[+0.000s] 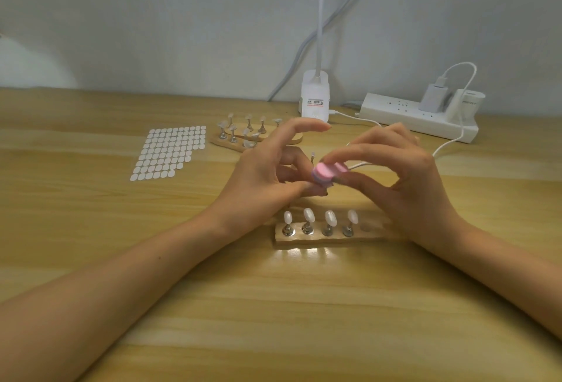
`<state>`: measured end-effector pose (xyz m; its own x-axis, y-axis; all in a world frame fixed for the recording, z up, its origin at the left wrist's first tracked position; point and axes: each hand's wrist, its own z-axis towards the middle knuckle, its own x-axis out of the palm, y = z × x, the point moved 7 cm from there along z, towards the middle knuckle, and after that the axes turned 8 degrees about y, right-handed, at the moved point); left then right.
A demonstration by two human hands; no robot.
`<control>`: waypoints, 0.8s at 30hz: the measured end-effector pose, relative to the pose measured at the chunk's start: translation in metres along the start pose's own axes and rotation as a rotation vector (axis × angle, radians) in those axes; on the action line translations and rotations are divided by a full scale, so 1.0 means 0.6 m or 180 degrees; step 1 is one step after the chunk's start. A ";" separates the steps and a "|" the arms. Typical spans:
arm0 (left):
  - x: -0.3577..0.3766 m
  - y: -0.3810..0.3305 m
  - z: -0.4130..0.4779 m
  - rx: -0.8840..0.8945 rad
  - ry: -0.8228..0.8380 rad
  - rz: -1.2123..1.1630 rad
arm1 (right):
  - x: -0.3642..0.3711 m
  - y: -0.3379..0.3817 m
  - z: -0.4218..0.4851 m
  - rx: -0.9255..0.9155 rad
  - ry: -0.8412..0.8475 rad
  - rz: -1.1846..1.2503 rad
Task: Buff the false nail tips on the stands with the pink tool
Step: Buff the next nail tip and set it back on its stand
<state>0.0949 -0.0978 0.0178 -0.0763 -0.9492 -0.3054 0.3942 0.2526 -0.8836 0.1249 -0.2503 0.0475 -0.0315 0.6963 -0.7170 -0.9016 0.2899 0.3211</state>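
Note:
My right hand pinches the pink buffer block between thumb and fingers, above the table's middle. My left hand holds something small under the block's left end; a thin metal stem shows just above it, and the nail tip itself is hidden by my fingers. Below my hands lies a wooden stand base with several white nail tips upright on metal holders; its rightmost socket is bare.
A second wooden stand with several clear tips sits behind my left hand. A sheet of white adhesive dots lies to the left. A white lamp base, a power strip and a white cable stand at the back right.

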 end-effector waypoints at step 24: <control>-0.001 -0.003 -0.003 -0.0037 -0.0035 0.0011 | -0.004 -0.011 0.004 0.0106 0.0013 0.0036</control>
<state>0.0927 -0.0972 0.0187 -0.0649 -0.9502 -0.3047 0.3837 0.2581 -0.8867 0.1322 -0.2526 0.0487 -0.0435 0.6971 -0.7157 -0.8863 0.3038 0.3497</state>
